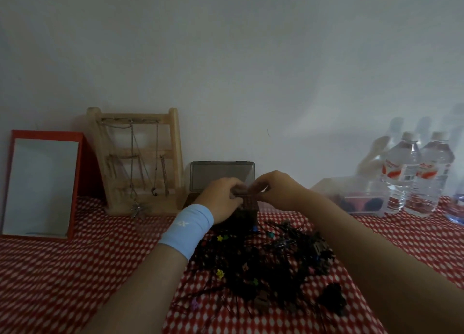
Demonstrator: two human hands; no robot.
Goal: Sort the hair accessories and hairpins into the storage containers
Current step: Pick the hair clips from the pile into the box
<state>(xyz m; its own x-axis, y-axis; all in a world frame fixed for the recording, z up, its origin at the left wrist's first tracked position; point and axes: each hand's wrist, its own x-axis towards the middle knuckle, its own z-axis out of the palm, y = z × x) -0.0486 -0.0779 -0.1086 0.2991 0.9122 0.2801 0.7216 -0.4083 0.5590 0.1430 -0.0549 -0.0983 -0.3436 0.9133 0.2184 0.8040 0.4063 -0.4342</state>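
A dark heap of hairpins and hair ties [266,266], with a few small coloured clips among them, lies on the red checked cloth in front of me. Beyond it, my left hand [223,195] and my right hand [276,190] meet over a small dark box [247,208]; both pinch something small at its top, too blurred to name. Behind my hands a grey storage case [222,173] stands with its lid raised. A clear container [361,198] holding dark and red items sits to the right.
A wooden jewellery rack [140,158] hung with chains stands at the back left, beside a red-framed mirror [41,183]. Two water bottles [416,173] stand at the back right. The wall is close behind them all.
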